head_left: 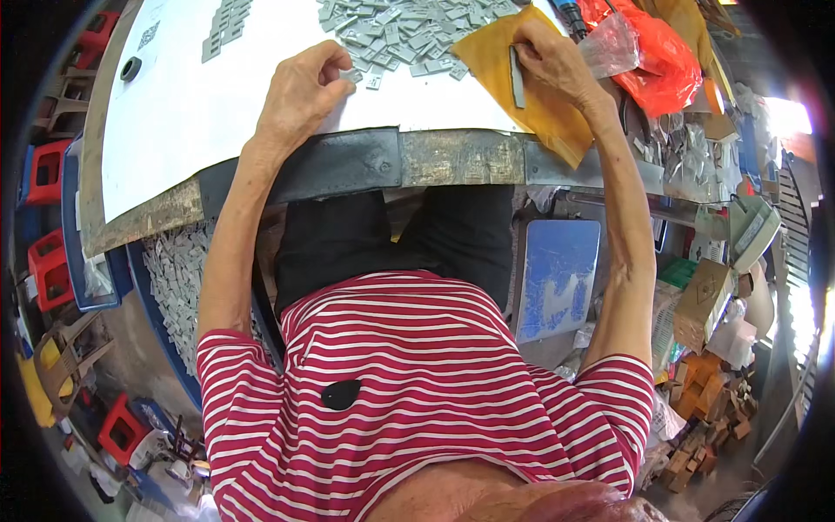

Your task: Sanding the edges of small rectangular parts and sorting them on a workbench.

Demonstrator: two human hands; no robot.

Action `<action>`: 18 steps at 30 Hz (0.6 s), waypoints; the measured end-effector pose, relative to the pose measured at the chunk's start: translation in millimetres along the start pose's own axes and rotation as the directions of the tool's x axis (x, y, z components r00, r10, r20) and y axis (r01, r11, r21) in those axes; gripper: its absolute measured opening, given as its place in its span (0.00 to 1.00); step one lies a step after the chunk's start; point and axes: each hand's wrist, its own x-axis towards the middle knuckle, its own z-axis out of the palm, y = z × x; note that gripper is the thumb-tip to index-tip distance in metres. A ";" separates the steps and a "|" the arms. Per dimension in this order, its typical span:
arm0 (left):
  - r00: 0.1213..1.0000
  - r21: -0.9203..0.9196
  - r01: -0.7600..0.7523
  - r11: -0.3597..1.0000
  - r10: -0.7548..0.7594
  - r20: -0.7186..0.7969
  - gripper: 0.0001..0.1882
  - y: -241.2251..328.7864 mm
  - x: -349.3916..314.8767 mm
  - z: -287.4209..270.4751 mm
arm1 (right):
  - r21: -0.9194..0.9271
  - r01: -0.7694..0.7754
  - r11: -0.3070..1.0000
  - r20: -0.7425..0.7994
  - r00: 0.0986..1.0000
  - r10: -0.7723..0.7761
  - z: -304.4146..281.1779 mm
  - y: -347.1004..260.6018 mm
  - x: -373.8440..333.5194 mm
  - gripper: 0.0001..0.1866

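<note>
Red-and-white stripes of your shirt [417, 374], marked by a black oval [340, 395] at the chest, lie nearest, below your two outstretched bare forearms. Your left hand [300, 96] is half curled above the table, thumb and forefinger bent toward each other, with a small grey piece [350, 76] at the thumb tip; from this angle you cannot tell whether that piece is gripped or merely touched. Your right hand [554, 65] is closed, its bent fingers pinching a narrow grey strip [517, 83] that points back toward you, over a yellow-brown sheet [557, 130] spread beneath that hand.

Between your hands and just beyond them lies a loose pile of flat grey pieces [409, 39]. Beyond your left hand, farther to its left, more grey pieces stand in neat rows [228, 28]; well apart, to the left of that hand, a black ring [130, 70] rests on a white sheet [174, 130]. Just right of your right hand are a clear plastic bag [611, 45] and a bright red bag [668, 74].

Nearer your body than your left hand, below table level, a blue-rimmed tub [159, 335] holds more grey pieces. Nearer than your right hand, a scuffed blue panel [557, 270] shows below the table edge [461, 157]. Farther right, beyond the right forearm, sits a brown carton [703, 300].
</note>
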 end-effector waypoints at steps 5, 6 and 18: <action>1.000 -0.013 0.017 1.000 -0.017 0.024 0.08 3.9 -0.4 -1.0 | 0.058 -0.049 0.997 -0.149 0.987 0.057 7.6 5.9 -7.1 0.07; 0.999 -0.022 0.026 0.999 -0.026 0.020 0.08 4.0 -1.1 -1.2 | 0.268 -0.207 0.941 -0.135 0.959 0.250 8.2 2.7 -9.3 0.08; 0.995 -0.290 0.093 0.952 -0.095 0.009 0.08 14.5 -4.8 0.9 | 0.914 -0.351 -0.203 0.404 0.836 0.370 -0.8 -51.8 -11.4 0.09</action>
